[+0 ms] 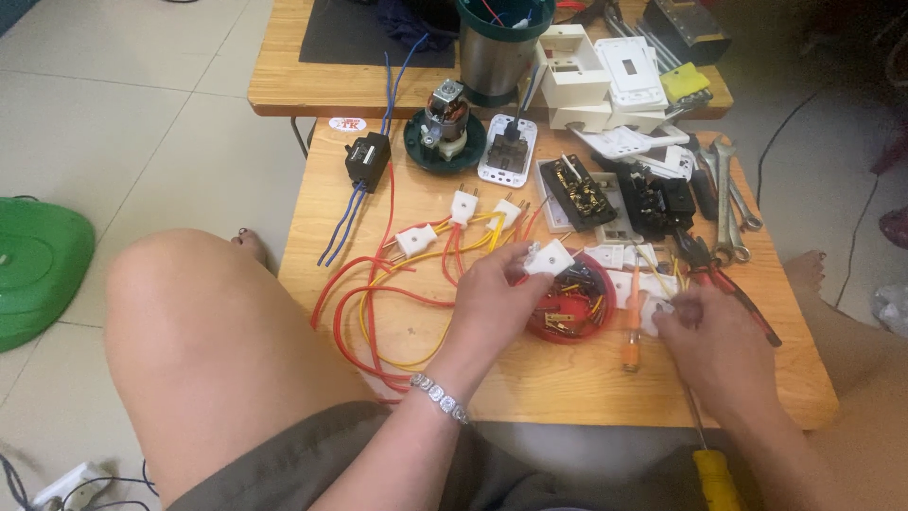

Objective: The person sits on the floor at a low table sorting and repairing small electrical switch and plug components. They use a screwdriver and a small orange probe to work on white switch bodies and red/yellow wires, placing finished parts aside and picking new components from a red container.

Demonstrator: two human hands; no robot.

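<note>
Head view, nearest first: a yellow-handled screwdriver [711, 468] lies at 5 o'clock, its shaft running up under the right hand [711, 343]. That hand is curled, fingertips down among small white parts [632, 284] beside an orange tester screwdriver [631, 331]; whether it pinches anything I cannot tell. The left hand [492, 301], a bracelet [439, 396] on its wrist, is clamped on a white plug [549, 257], holding it over the rim of a red bowl [571, 305] of small bits at centre. Red and yellow wires [378, 303] loop off toward 9 o'clock on the wooden surface [567, 378].

The step in hand looks like fitting or wiring that plug. Seemingly the next move calls for steadying it while the right hand picks a small part.

Farther off, at 12 o'clock, stand a small motor [445, 118] and white switch plates [605, 76]; wrenches [728, 199] lie at 2 o'clock.
</note>
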